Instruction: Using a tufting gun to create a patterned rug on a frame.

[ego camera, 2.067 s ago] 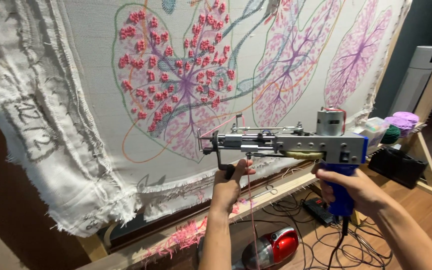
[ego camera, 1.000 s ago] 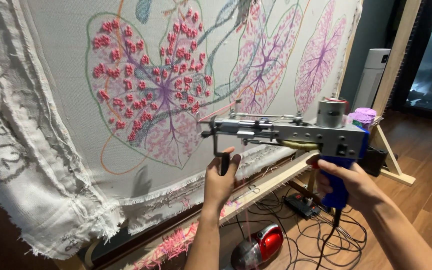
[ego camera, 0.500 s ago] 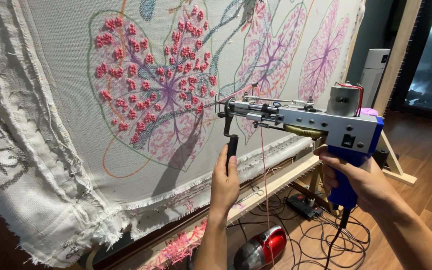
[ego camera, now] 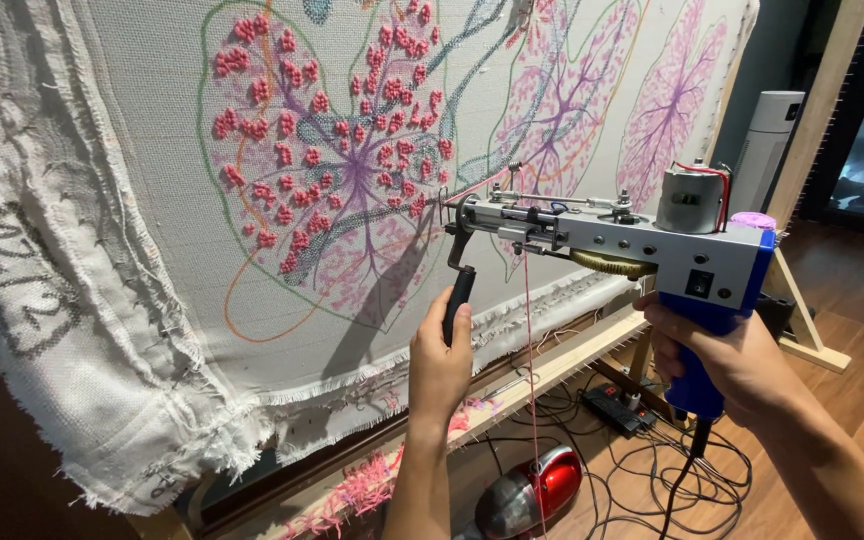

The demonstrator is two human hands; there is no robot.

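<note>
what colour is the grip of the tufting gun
Blue grip, held in the right hand, head view.

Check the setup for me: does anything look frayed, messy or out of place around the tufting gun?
Nothing looks damaged at the tufting gun, gripped by the left hand and right hand. The backing cloth has ragged, frayed lower edges, and cables lie tangled on the floor beside a red vacuum.

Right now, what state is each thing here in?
Tufting gun: held level, tip at the cloth.
Left hand: gripping the gun's black front handle.
Right hand: gripping its blue rear grip.
Cloth: stretched on the wooden frame, partly tufted.
Pink yarn: hanging down from the gun.
</note>
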